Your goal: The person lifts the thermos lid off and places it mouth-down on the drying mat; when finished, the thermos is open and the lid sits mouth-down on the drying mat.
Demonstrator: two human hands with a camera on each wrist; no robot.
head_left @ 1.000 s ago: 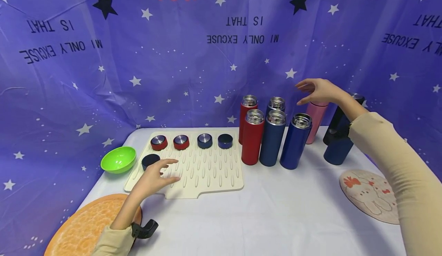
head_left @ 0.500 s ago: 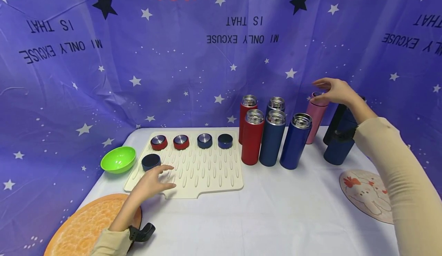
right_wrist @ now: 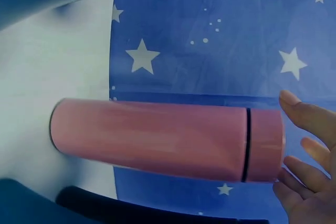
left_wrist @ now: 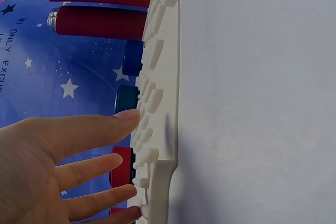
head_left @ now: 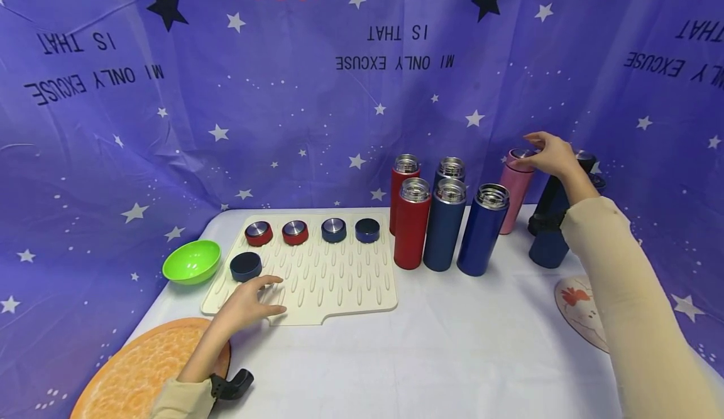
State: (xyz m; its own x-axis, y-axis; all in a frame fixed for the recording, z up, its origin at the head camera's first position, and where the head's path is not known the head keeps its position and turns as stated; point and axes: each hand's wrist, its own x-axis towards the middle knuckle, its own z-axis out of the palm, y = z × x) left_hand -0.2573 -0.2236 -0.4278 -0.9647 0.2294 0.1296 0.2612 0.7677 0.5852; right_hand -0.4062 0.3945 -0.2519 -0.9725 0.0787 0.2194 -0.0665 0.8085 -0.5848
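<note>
My right hand (head_left: pixel 555 155) is at the top of a pink thermos (head_left: pixel 513 190) that stands upright with its lid on. In the right wrist view, thumb and fingers spread to either side of the pink lid (right_wrist: pixel 265 145), fingertips right at its top edge and the thumb apart from it. Over the front left of a cream draining tray (head_left: pixel 345 303), my left hand (head_left: pixel 246 306) hovers with fingers spread and nothing in them. Close by it lies a dark blue lid (head_left: pixel 246 269). Two red lids (head_left: pixel 259 235) and two blue lids (head_left: pixel 334 232) line the tray's back.
Lidless red thermoses (head_left: pixel 412 230) and blue thermoses (head_left: pixel 482 233) stand left of the pink one. Dark thermoses (head_left: pixel 550 243) stand under my right forearm. A green bowl (head_left: pixel 192 262), an orange round mat (head_left: pixel 141 369) and a rabbit-print mat (head_left: pixel 577 306) lie around.
My right hand has moved right and down, from above the blue thermoses to the pink thermos lid. My left hand has drawn back slightly from the dark blue lid.
</note>
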